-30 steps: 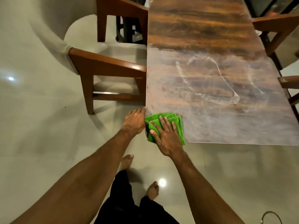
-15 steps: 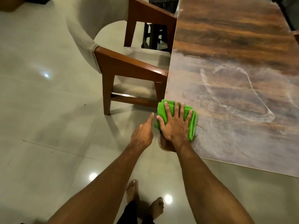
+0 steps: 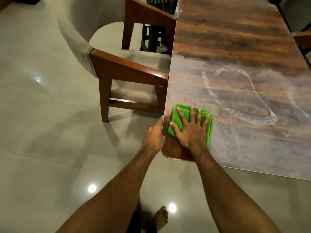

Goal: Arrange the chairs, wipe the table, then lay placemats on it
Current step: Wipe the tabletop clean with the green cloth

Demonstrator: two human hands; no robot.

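— So, where's everything?
— The table (image 3: 235, 47) is streaked; a chair (image 3: 127, 69) at its left side; a cloth (image 3: 178, 115) on the near corner.
— Hands?
— The right hand (image 3: 191, 132) flat, fingers spread, pressing the cloth; the left hand (image 3: 154, 137) against the table edge; grip unclear.

Nothing in this room can be read. No words, labels, brand marks or numbers show on the long brown wood-grain table (image 3: 235, 39), the folded green cloth (image 3: 176, 115) or the wooden armchair with pale upholstery (image 3: 127, 69).
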